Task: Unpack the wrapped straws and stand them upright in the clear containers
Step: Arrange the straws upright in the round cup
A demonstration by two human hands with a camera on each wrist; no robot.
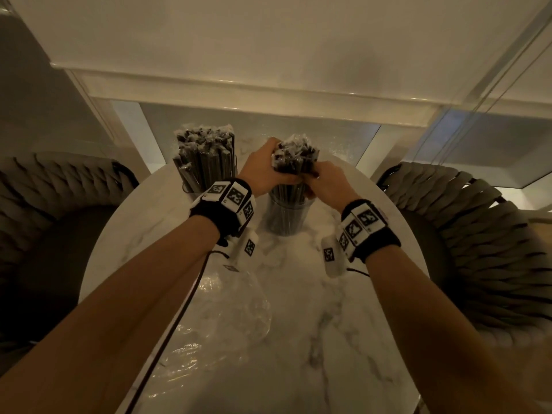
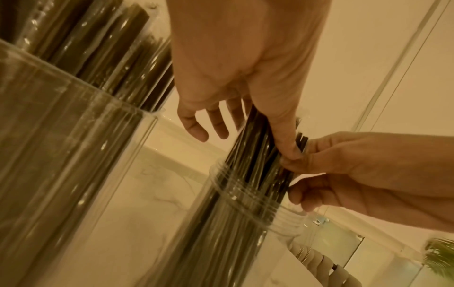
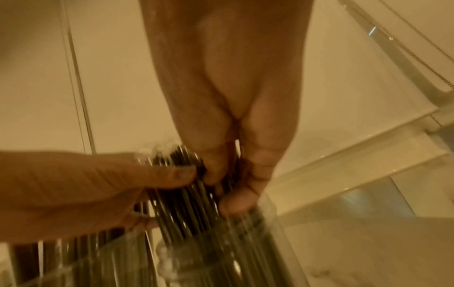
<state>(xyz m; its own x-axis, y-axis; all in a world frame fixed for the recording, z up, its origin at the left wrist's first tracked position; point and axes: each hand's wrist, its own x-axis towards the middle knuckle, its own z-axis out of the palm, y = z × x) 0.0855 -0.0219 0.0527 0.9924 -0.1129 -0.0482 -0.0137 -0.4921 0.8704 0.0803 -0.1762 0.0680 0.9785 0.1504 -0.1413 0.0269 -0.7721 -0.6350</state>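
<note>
Marble table (image 1: 298, 324); woven chairs (image 1: 478, 234) flanking; white wall (image 1: 268, 40) behind.

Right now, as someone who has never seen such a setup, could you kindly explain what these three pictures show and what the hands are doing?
There is no machine here: a person wears one camera on the head and one on each wrist. The head view looks down at a round marble table. The other two look along each hand from the wrists. On the table stand two clear containers. The left container is full of wrapped dark straws. Both the left hand and the right hand grip a bundle of straws standing in the round jar. Crumpled clear wrap lies nearer the person.
</note>
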